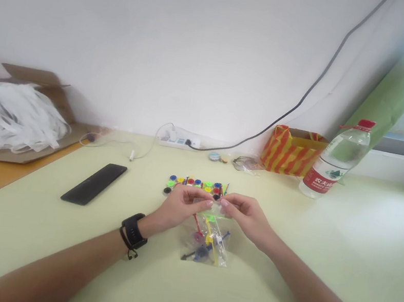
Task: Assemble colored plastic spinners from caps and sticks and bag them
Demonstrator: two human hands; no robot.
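Note:
Between my two hands is a clear plastic bag (221, 254), its top edge pinched from both sides. My left hand (185, 204), with a black watch (134, 230) on the wrist, closes thumb and fingers on the left part of that edge. My right hand (247, 217) pinches the right part. Inside the bag are small colored plastic pieces: red, yellow, blue, green and a black-tipped arrow shape. Just beyond my hands lie several small round pieces (172, 178) in blue, yellow, green, red and black, along with thin sticks, partly hidden by my fingers.
A black phone-like slab (94, 184) lies left. Behind are a power strip (178, 141), a small round tin (214, 157) and a striped bag (291, 151). A large water bottle (334, 164) stands right. At far left, a cardboard box (66, 145) holds white straps (16, 118).

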